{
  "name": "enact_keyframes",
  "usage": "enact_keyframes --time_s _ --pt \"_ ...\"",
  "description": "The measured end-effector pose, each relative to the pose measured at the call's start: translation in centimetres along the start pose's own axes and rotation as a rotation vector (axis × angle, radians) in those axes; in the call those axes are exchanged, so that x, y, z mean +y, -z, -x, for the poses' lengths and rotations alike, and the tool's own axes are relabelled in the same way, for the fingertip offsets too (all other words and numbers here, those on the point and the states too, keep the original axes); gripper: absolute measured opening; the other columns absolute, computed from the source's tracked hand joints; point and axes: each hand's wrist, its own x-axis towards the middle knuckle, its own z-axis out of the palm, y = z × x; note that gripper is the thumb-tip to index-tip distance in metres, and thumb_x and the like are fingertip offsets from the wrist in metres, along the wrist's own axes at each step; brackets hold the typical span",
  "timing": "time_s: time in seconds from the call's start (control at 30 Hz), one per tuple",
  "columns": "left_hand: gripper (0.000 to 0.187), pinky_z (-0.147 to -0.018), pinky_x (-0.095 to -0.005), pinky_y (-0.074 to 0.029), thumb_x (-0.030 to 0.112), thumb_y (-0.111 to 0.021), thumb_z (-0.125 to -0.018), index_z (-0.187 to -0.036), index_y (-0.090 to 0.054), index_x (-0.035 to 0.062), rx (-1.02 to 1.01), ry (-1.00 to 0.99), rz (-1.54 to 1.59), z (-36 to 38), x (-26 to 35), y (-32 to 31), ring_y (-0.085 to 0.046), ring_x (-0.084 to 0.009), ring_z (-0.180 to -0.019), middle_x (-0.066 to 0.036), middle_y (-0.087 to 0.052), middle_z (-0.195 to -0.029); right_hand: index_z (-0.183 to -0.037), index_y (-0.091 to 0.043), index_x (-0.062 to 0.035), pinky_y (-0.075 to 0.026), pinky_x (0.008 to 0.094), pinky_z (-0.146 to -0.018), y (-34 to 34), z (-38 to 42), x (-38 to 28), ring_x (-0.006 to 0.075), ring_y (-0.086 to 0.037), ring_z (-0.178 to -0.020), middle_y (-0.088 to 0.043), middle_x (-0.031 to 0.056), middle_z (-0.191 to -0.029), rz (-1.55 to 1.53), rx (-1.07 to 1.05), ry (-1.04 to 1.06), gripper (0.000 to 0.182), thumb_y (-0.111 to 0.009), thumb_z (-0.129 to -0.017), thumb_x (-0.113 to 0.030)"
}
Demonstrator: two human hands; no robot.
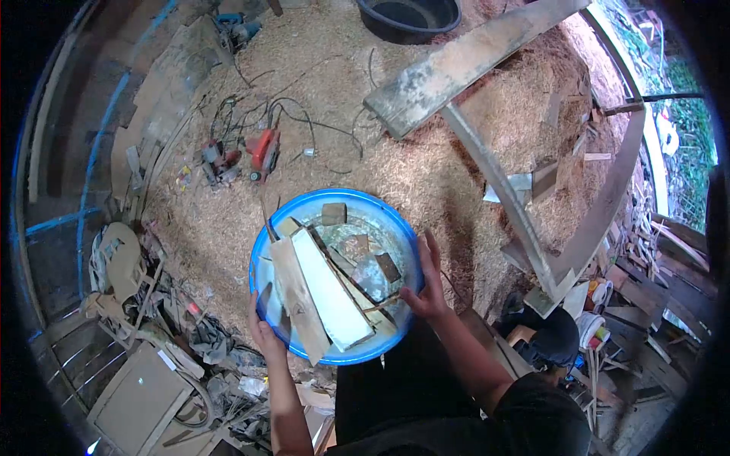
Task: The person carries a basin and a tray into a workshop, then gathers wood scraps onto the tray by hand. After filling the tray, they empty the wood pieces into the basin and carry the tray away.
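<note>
A round basin with a blue rim (332,193) is held in front of my body, between my two hands. My left hand (268,334) grips its lower left rim, the thumb lying over the edge. On the right side, my right hand (430,287) clasps the rim with its thumb inside and its fingers outside. Wood offcuts lie in the basin: a long brown board (298,298) sticking past the near rim, a white board (328,292) beside it, a small block (334,213) at the far side and a darker block (388,266) near the right.
Sawdust (319,137) covers the floor. Ahead lie a red power tool (265,152) and trailing cables. A black tub (411,30) stands farther off, near a long plank (471,64) on a wooden frame. Scrap wood and clutter lie on both sides; a person (551,338) is low at right.
</note>
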Motion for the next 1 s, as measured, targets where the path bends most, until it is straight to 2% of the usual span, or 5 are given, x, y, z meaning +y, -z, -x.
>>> enact_keyframes --time_s 0.13,0.57,0.73,0.77,1.0 --pt "0.093 -0.123 -0.0485 -0.033 0.071 -0.049 -0.104 -0.157 -0.045 -0.0044 -0.013 0.021 0.184 -5.0 2.2 -1.8 -0.048 -0.0348 -0.145 -0.024 -0.049 -0.158 -0.167 -0.031 0.0007 -0.023 0.056 -0.128 0.9 -5.0 0.1 0.0474 -0.019 -0.161 -0.014 0.0321 -0.173 0.036 0.001 0.038 0.108 -0.072 -0.09 -0.064" --pt "0.085 -0.122 -0.052 -0.037 0.057 -0.057 -0.102 -0.159 -0.042 -0.0032 -0.015 0.052 0.277 -30.8 9.8 -0.4 -0.043 -0.0355 -0.149 -0.024 -0.044 -0.161 -0.168 -0.031 -0.0034 -0.022 0.0571 -0.127 -4.8 -28.0 -5.6 0.047 -0.021 -0.16 -0.021 0.0317 -0.172 0.118 0.018 0.025 0.1 -0.068 -0.094 -0.061" --pt "0.065 -0.127 -0.0523 -0.028 0.043 -0.061 -0.103 -0.153 -0.051 0.0033 -0.209 -0.019 0.369 -44.1 13.3 -0.9 -0.039 -0.0385 -0.153 -0.022 -0.045 -0.162 -0.167 -0.03 -0.0009 -0.022 0.0561 -0.128 -8.4 -38.1 -5.7 0.0482 -0.026 -0.158 -0.027 0.0309 -0.17 0.154 0.051 -0.054 0.101 -0.065 -0.096 -0.062" --pt "0.054 -0.127 -0.0507 -0.027 0.022 -0.058 -0.101 -0.151 -0.054 0.0035 -0.237 -0.146 0.286 -47.3 13.1 -0.9 -0.039 -0.0374 -0.153 -0.022 -0.047 -0.161 -0.167 -0.03 -0.0003 -0.021 0.056 -0.128 -9.0 -40.1 -5.6 0.0473 -0.026 -0.158 -0.027 0.03 -0.17 0.088 0.111 -0.085 0.099 -0.064 -0.097 -0.061" --pt "0.064 -0.128 -0.0455 -0.026 -0.005 -0.042 -0.085 -0.146 -0.058 0.0003 -0.366 -0.211 0.018 -64.6 19.3 -10.4 -0.041 -0.0326 -0.152 -0.019 -0.05 -0.158 -0.166 -0.028 0.003 -0.021 0.0471 -0.129 -6.1 -51.8 -1.9 0.0376 -0.031 -0.158 -0.034 0.0232 -0.17 -0.124 0.365 -0.106 0.077 -0.059 -0.105 -0.032"
